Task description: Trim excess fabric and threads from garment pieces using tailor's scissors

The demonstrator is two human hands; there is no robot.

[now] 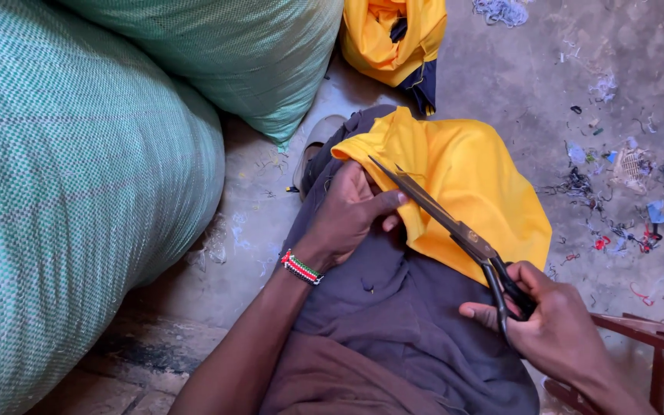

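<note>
Head view: we cut yellow cloth across our lap with scissors.

Our right hand [559,327] has its grip closed through the handles of the scissors [455,227], blades slightly parted and reaching up-left from that grip over the yellow cloth [474,184]. Our left hand [351,215] pinches the cloth edge just beside the blade tips, grip narrow on the fold. The cloth lies on our grey-clad leg [393,307]; it looks light, soft and likely slippery, so holding it taut near the cut seems best. Left of the grips, green woven sacks [78,192] crowd close; right of them the floor [532,77] lies open, strewn with scraps [624,200]. More yellow cloth [386,38] sits beyond.
</note>
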